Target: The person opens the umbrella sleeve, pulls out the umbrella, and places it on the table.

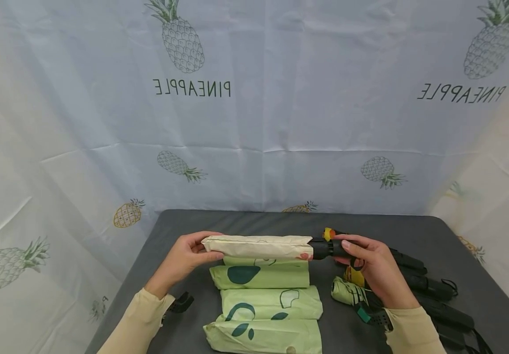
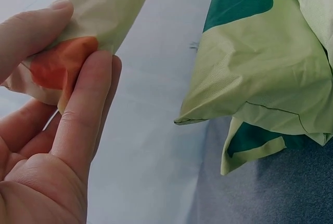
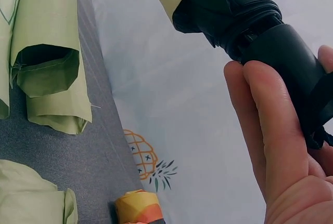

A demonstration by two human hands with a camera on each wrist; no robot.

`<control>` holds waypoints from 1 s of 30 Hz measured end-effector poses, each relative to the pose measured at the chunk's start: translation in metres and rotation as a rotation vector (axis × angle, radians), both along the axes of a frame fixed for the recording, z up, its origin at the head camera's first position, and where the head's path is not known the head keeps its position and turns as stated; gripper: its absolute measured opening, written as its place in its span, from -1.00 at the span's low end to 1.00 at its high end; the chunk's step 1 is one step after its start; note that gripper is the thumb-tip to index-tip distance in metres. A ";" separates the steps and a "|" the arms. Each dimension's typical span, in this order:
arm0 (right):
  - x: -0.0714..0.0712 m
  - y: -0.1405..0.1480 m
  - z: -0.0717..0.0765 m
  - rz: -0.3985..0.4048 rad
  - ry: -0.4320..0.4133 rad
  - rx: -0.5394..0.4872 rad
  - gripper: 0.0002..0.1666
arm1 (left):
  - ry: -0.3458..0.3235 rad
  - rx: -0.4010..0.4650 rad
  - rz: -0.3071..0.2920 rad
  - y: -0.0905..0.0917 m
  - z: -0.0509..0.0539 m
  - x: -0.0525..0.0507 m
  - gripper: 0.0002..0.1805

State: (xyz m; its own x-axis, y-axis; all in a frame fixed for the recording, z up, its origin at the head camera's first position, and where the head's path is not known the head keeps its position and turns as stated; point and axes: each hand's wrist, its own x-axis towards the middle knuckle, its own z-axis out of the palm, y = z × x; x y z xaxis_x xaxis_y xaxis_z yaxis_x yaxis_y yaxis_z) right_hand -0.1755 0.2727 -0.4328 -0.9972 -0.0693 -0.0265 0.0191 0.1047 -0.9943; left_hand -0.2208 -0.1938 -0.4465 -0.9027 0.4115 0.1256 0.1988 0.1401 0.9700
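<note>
A folded umbrella with a black handle (image 1: 320,250) lies level in mid-air inside a long cream sleeve (image 1: 258,246), its handle end sticking out to the right. My left hand (image 1: 188,253) pinches the sleeve's far left end between thumb and fingers; an orange patch on the cream cloth (image 2: 49,70) shows there. The right hand (image 1: 382,268) holds the black handle (image 3: 283,52) with thumb and fingers. In the right wrist view, black fabric bunches at the sleeve's mouth. Below, several light green sleeves (image 1: 265,300) with dark leaf prints lie in a column on the grey table (image 1: 179,223).
To the right lie several folded umbrellas with black handles (image 1: 429,285), one with light green fabric (image 1: 347,290) and one with yellow and orange fabric (image 3: 138,208). A pineapple-print curtain (image 1: 263,123) hangs behind and beside the table.
</note>
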 end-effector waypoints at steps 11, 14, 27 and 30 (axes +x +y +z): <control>-0.002 0.007 -0.001 -0.019 0.000 -0.012 -0.53 | -0.024 -0.013 0.007 -0.001 0.001 0.000 -0.45; -0.002 0.010 -0.001 -0.013 0.002 -0.061 -0.53 | -0.010 -0.018 0.016 -0.002 0.001 0.000 -0.45; -0.002 0.016 0.001 -0.039 -0.003 -0.030 -0.62 | -0.008 -0.026 0.032 -0.005 0.001 -0.002 -0.44; -0.001 0.017 0.001 -0.032 0.000 -0.046 -0.61 | -0.014 -0.020 0.033 -0.005 0.001 -0.002 -0.45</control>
